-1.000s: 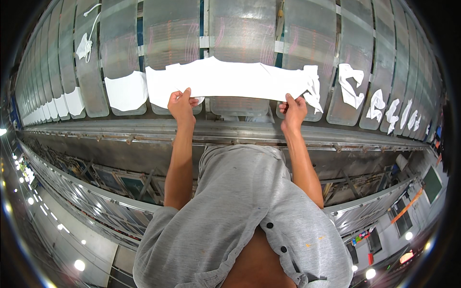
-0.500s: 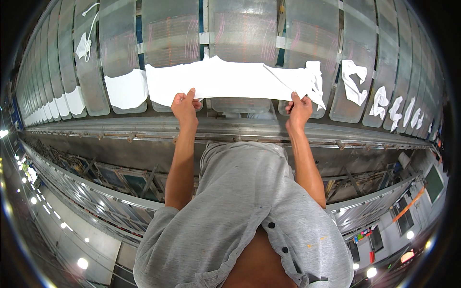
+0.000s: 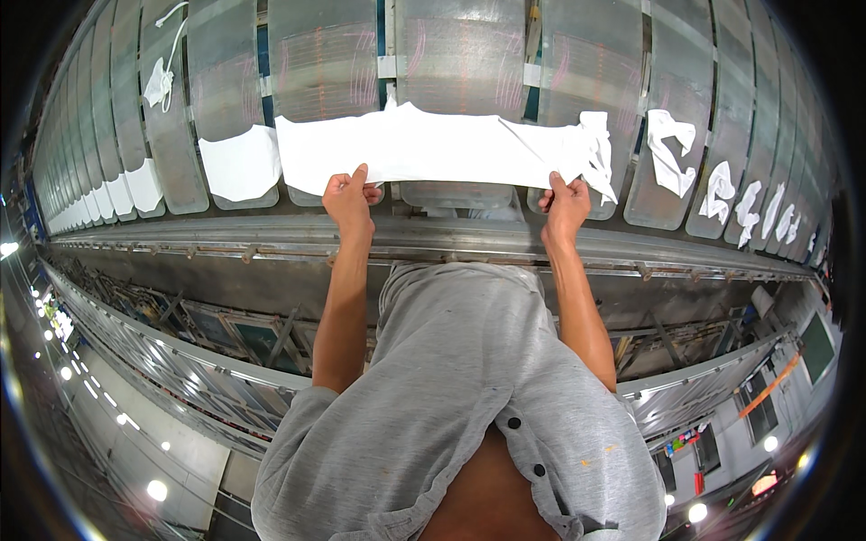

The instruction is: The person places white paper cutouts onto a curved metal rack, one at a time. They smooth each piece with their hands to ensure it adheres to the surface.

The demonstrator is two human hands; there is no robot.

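A long white fabric piece (image 3: 442,149) stretches across several grey boards in front of me, its right end bunched into folds. At its lower left edge my left hand (image 3: 352,203) pinches the cloth between thumb and fingers. My right hand (image 3: 566,209) grips the same edge further right, beside the bunched end. The cloth between my hands looks taut. Beneath it the near end of a grey board (image 3: 465,197) shows.
Flat white fabric pieces lie on boards at the left, the closest being a white panel (image 3: 239,164). Crumpled white fabric (image 3: 669,155) rests on boards at the right. A white cord (image 3: 161,86) lies at the upper left. A metal rail (image 3: 451,236) runs along the near side.
The view has shifted very slightly. Both hands keep their hold on the white fabric, and the cloth lies practically as before.
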